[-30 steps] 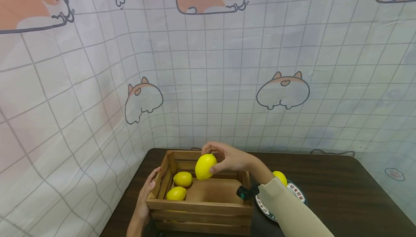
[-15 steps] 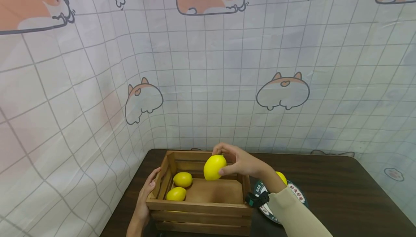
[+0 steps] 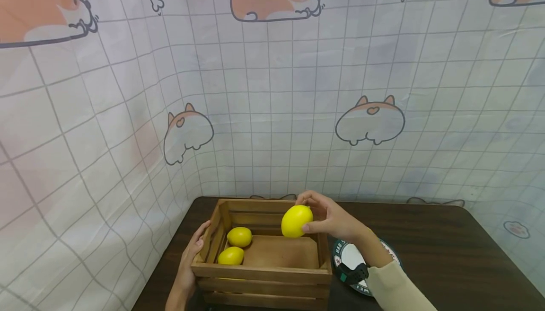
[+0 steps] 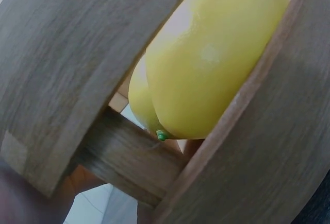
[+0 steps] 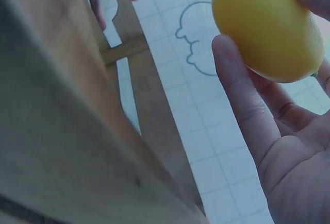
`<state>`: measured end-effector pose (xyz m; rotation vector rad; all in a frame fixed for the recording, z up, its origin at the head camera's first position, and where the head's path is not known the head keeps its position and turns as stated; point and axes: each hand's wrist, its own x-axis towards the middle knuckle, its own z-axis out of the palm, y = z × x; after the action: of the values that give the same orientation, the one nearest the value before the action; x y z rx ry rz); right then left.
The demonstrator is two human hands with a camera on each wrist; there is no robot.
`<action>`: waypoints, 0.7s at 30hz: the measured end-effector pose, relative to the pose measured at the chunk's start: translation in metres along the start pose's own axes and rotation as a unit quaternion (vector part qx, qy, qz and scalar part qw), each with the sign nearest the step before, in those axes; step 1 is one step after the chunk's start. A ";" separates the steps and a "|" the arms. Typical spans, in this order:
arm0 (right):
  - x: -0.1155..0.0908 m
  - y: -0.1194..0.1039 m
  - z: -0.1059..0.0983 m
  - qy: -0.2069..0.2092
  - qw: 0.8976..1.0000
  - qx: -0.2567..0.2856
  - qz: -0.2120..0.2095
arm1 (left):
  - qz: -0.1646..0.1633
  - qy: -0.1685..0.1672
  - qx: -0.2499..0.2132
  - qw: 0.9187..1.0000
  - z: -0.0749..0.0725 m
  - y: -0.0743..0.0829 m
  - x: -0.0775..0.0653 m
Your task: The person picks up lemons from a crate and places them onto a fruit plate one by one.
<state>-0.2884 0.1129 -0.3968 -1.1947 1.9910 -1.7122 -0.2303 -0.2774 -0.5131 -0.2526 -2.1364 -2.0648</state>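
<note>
Currently right hand [image 3: 333,220] pinches one lemon [image 3: 295,221]; left hand [image 3: 188,262], fingers extended, touches one crate [image 3: 261,274] holding two lemons [image 3: 239,237].

Crate [image 3: 264,274]: wood, matt, grain showing. Lemons [image 3: 295,221]: smooth, lightly glossy. Surface [image 3: 447,244]: wood-grained look. Sleeve [image 3: 396,286]: matt cloth.

The right forearm [image 3: 376,252] hides part of the plate [image 3: 350,254]; the right wrist view's top edge crops the held lemon [image 5: 265,26].
</note>
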 end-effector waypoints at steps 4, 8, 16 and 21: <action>-0.009 0.002 -0.005 0.010 1.000 -0.006 -0.007 | 0.006 -0.005 -0.008 1.000 0.000 0.001 0.000; -0.018 0.002 -0.010 0.020 1.000 -0.010 -0.008 | 0.015 -0.009 -0.005 1.000 -0.001 0.000 0.000; -0.038 0.010 -0.017 0.047 0.999 0.005 -0.009 | 0.009 -0.021 -0.006 1.000 -0.002 -0.001 -0.001; -0.050 0.016 -0.020 0.067 0.998 0.020 -0.009 | -0.005 -0.017 -0.009 1.000 -0.001 0.000 -0.001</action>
<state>-0.2766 0.1620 -0.4209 -1.1156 2.0161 -1.8780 -0.2289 -0.2788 -0.5133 -0.2811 -2.1437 -2.0998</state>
